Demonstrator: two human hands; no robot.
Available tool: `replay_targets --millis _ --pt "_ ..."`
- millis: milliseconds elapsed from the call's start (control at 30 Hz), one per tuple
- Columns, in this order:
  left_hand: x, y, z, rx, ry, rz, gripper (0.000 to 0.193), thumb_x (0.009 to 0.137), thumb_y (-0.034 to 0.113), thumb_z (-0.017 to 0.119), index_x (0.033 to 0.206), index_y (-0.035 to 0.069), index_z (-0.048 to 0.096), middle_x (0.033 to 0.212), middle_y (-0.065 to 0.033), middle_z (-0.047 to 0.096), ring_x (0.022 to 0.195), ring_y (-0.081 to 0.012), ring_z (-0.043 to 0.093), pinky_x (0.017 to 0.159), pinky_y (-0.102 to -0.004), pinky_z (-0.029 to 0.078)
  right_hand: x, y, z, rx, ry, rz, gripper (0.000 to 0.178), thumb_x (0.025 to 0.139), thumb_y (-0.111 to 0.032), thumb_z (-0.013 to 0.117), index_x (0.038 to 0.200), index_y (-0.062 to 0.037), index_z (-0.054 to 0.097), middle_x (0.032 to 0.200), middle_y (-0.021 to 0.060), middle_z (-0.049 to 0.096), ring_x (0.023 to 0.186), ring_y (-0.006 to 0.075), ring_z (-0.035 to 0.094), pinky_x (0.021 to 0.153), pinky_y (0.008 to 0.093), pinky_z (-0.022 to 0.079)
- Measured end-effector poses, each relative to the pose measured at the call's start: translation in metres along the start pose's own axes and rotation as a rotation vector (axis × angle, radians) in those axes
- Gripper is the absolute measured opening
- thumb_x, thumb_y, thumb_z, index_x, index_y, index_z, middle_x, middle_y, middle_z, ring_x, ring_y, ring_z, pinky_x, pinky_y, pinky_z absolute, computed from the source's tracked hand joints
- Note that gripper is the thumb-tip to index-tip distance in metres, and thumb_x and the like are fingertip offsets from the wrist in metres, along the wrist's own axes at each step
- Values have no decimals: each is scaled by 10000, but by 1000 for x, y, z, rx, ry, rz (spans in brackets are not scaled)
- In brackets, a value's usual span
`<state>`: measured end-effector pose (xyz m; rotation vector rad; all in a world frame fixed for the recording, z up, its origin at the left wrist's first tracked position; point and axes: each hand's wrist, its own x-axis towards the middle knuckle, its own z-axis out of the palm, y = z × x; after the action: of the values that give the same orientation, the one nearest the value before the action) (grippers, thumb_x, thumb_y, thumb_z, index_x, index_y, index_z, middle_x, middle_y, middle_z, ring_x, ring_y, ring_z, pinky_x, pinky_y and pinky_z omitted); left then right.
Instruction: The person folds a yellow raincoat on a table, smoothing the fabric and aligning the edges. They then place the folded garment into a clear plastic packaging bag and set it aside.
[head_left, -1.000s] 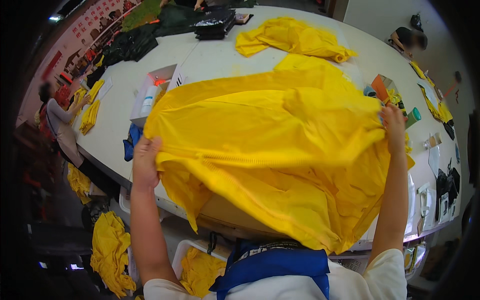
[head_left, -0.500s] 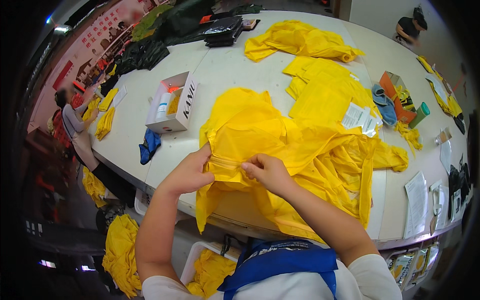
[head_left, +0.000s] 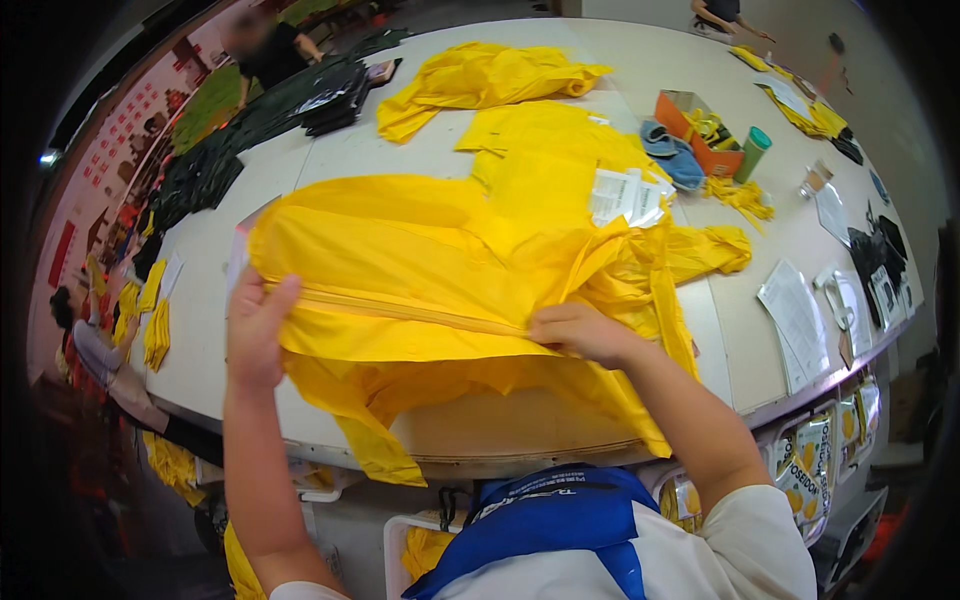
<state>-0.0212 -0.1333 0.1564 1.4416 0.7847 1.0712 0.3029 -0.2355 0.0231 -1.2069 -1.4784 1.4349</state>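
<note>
A yellow zippered garment (head_left: 400, 265) of thin, crinkled cloth is stretched between my two hands above the near side of the table. My left hand (head_left: 258, 325) grips its left edge, with the thumb lying on top. Around the cloth at the right end of the zipper strip (head_left: 415, 312), the fingers of my right hand (head_left: 582, 332) are closed. Loose folds hang below the strip over the table's front edge. To the right, more of the yellow cloth lies bunched up, partly behind my right hand.
Flat yellow garments (head_left: 550, 150) lie beyond, with white printed cards (head_left: 628, 197) on them. Another yellow heap (head_left: 490, 85) is farther back. At right stand an orange box (head_left: 700, 130), a green can (head_left: 753, 152) and blue cloth (head_left: 672, 155). Paper sheets (head_left: 795, 325) lie near the right edge. Co-workers stand around the table.
My hands have moved apart, drawing the zipper strip out straight between them. The cloth now spreads farther left and covers most of the white box. The whole view has shifted.
</note>
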Motion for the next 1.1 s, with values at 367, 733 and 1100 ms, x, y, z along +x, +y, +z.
replay_targets --millis 367,733,1100 --pt "17 34 -58 -76 223 81 416 865 106 554 1263 37 458 1203 -93 539 1110 -210 538 955 -348 435 -167 75 -125 186 690 479 123 820 -138 555 733 -65 600 692 -6 534 653 71 469 590 214 362" --pt "-76 -182 -215 1220 330 -800 613 782 45 635 1330 7 362 1245 -145 513 1133 -328 509 970 -401 419 -212 151 -50 -126 369 644 185 830 -164 616 833 21 615 737 59 601 685 144 578 634 286 473" --pt "-143 -203 146 754 -540 433 189 737 111 691 923 88 666 1012 -75 636 938 -278 587 820 -370 466 -212 150 14 526 863 451 593 753 9 683 1254 -6 366 1151 124 564 950 177 562 847 292 464"
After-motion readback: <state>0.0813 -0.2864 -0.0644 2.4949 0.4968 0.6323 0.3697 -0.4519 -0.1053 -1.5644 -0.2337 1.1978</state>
